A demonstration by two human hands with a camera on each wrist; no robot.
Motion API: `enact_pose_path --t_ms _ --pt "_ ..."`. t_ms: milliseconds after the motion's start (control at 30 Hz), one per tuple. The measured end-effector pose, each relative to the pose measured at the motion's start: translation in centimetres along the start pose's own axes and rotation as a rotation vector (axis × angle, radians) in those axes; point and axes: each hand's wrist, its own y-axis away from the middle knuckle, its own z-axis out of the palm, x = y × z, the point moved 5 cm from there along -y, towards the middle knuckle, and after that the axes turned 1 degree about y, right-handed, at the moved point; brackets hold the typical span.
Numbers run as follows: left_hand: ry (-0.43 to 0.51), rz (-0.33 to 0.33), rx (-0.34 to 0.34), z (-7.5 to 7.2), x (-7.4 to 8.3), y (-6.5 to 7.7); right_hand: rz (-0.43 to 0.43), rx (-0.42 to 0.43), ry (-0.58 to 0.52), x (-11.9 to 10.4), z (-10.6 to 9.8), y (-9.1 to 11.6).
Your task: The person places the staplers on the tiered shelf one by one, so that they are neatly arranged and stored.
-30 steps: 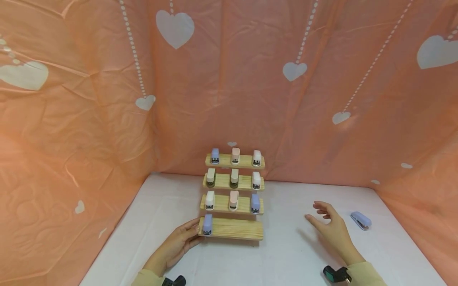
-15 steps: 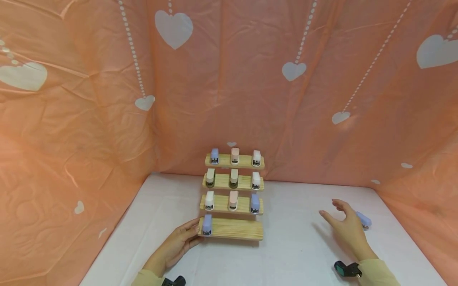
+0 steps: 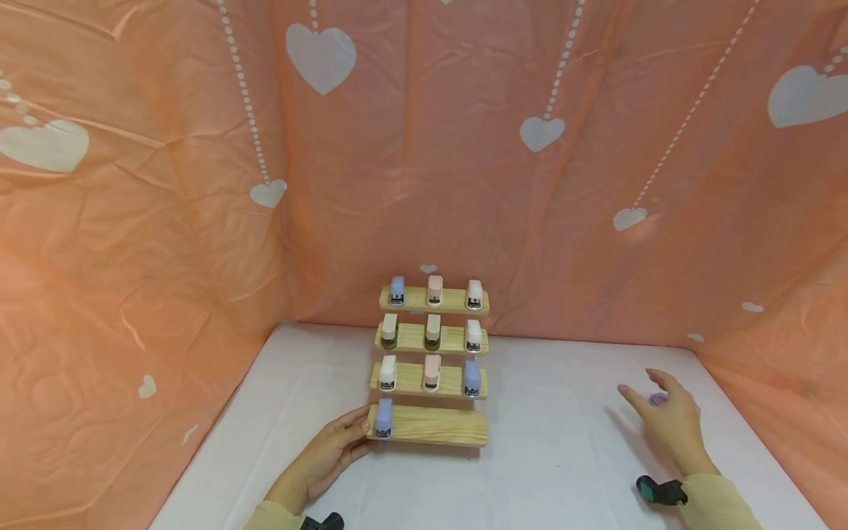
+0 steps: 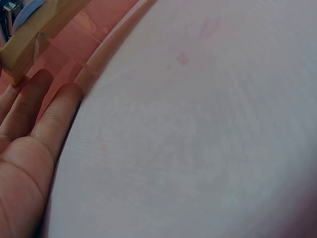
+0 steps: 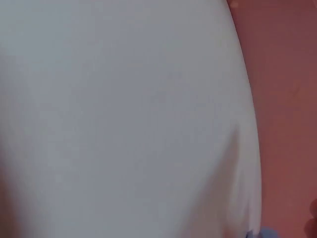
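Observation:
A tiered display stand with wooden shelves (image 3: 437, 425) stands on the table, mini staplers along its tiers. My left hand (image 3: 331, 455) holds the left end of the lowest shelf, thumb at the edge and fingers underneath, beside a purple stapler (image 3: 383, 418) there. In the left wrist view, the fingers (image 4: 57, 116) reach below the shelf end (image 4: 29, 37). Over on the right, my right hand (image 3: 672, 427) hovers with thumb and fingers spread, near a loose purple stapler (image 3: 658, 399) that it mostly hides. Only a sliver of that stapler (image 5: 269, 233) shows in the right wrist view.
The upper shelves carry purple, pink (image 3: 434, 290), white (image 3: 473, 336) and beige (image 3: 389, 331) staplers. A white cloth (image 3: 550, 478) covers the table. Behind and at both sides hangs an orange curtain (image 3: 430, 169) with white hearts.
My right hand has moved to the right, over to the loose purple stapler, and now covers most of it. The left hand keeps its hold on the shelf.

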Motion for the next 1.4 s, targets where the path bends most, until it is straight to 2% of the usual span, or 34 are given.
enact_pose_path --t_ms 300,567,700,867,1400 --pt "-0.006 0.005 -0.002 0.3 0.1 0.1 0.179 0.000 -0.041 2.5 -0.7 0.0" --pt "0.000 0.003 -0.007 0.3 0.1 0.1 0.357 -0.114 -0.141 5.1 0.1 -0.1" --pt "0.005 0.005 -0.009 0.3 0.2 0.1 0.371 -0.131 -0.140 5.6 0.3 -0.2" --pt "0.006 0.008 -0.007 0.3 0.2 0.1 0.354 -0.151 -0.127 5.3 0.3 -0.2" --pt "0.002 0.002 -0.003 0.0 0.1 0.0 0.351 -0.153 -0.107 4.9 0.0 0.0"
